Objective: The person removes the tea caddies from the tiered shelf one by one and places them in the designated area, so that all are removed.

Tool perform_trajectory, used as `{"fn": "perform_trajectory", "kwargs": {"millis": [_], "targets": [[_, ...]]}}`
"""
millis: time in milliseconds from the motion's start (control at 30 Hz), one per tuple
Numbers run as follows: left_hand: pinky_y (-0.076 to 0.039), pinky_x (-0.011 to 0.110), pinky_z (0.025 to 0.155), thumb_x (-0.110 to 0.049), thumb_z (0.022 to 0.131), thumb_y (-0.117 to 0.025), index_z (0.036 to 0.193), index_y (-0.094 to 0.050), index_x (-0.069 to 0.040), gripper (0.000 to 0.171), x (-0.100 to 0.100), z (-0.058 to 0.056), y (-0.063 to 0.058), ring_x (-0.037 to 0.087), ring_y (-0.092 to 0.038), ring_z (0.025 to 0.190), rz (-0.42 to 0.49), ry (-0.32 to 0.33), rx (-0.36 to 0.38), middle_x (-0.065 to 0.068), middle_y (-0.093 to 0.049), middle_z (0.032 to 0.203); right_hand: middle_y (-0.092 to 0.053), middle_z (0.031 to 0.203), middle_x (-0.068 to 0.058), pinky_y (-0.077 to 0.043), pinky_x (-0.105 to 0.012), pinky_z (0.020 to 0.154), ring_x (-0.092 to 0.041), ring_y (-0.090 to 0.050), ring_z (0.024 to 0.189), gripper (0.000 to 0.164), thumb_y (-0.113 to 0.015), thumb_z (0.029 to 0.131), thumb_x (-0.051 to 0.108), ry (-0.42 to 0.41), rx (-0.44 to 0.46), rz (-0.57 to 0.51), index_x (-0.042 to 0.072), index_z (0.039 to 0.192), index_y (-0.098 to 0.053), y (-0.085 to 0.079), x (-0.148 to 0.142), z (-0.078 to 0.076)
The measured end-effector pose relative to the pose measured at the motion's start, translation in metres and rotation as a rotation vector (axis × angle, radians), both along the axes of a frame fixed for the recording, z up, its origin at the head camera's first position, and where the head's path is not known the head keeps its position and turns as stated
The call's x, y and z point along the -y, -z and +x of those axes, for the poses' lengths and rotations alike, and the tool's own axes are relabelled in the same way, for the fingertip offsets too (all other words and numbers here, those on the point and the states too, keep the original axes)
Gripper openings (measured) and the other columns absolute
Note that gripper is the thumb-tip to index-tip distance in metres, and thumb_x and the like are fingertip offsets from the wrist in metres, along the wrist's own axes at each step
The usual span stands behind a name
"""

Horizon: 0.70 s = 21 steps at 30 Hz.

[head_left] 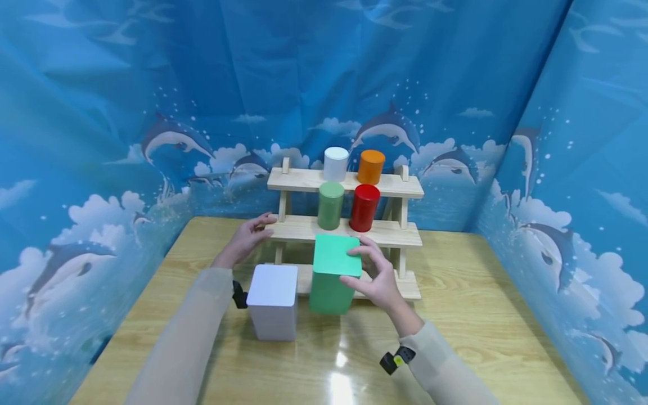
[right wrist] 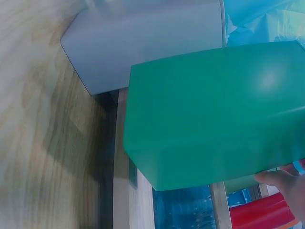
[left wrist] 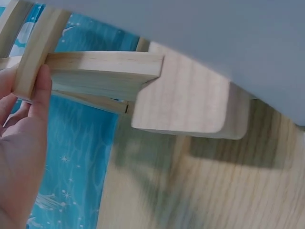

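A three-tier wooden display rack [head_left: 293,225] stands on the table. My left hand [head_left: 248,239] is at the left end of its middle tier; in the left wrist view the thumb and fingers pinch a wooden piece [left wrist: 40,52] of it. With my right hand [head_left: 377,275] I grip a tall green box [head_left: 331,287] near its top, thumb on the near side. This box is in front of the lowest tier; whether its base touches anything, I cannot tell. To its left is a white box [head_left: 273,315], also seen in the right wrist view [right wrist: 147,43].
On the top tier stand a white cylinder [head_left: 336,164] and an orange cylinder [head_left: 371,167]. The middle tier bears a green cylinder [head_left: 331,207] and a red cylinder [head_left: 364,209]. Blue dolphin-print curtains [head_left: 304,67] enclose the wooden table [head_left: 455,315] at the back and sides.
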<state>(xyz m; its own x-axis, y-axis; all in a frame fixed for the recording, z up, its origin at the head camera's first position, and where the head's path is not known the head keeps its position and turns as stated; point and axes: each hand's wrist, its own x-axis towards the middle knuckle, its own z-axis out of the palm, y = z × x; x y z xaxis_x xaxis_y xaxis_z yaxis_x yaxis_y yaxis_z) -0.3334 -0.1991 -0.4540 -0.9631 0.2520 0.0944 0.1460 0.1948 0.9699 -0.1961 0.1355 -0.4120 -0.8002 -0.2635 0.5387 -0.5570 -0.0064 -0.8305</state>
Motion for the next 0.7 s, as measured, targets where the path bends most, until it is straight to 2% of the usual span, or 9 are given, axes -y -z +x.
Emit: {"fn": "perform_trajectory", "kwargs": {"millis": [367, 533, 700], "targets": [[-0.038, 0.042, 0.100, -0.026, 0.089, -0.064, 0.126, -0.056, -0.005, 0.043, -0.002, -0.001, -0.005, 0.029, -0.032, 0.132, -0.035, -0.059, 0.017, 0.006, -0.030, 0.149, -0.035, 0.140, -0.017, -0.046, -0.034, 0.091, -0.030, -0.034, 0.127, 0.041, -0.072, 0.071, -0.010, -0.002, -0.049, 0.032, -0.003, 0.108, -0.056, 0.003, -0.002, 0.013], [-0.040, 0.043, 0.099, -0.035, 0.084, -0.068, 0.122, -0.059, -0.006, 0.048, -0.004, -0.004, -0.004, 0.029, -0.034, 0.131, -0.064, -0.088, 0.006, 0.007, -0.034, 0.146, -0.032, 0.140, -0.024, -0.046, -0.035, 0.091, -0.032, -0.034, 0.128, 0.041, -0.073, 0.071, -0.010, -0.014, -0.043, 0.032, -0.003, 0.108, -0.056, 0.005, -0.002, 0.018], [-0.039, 0.043, 0.099, -0.043, 0.079, -0.071, 0.119, -0.061, -0.008, 0.054, -0.007, -0.005, -0.003, 0.028, -0.036, 0.130, -0.085, -0.127, 0.010, 0.006, -0.038, 0.144, -0.035, 0.140, -0.018, -0.046, -0.036, 0.092, -0.032, -0.037, 0.126, 0.043, -0.074, 0.069, -0.010, -0.012, -0.035, 0.031, -0.002, 0.108, -0.056, 0.009, -0.001, 0.023]]}}
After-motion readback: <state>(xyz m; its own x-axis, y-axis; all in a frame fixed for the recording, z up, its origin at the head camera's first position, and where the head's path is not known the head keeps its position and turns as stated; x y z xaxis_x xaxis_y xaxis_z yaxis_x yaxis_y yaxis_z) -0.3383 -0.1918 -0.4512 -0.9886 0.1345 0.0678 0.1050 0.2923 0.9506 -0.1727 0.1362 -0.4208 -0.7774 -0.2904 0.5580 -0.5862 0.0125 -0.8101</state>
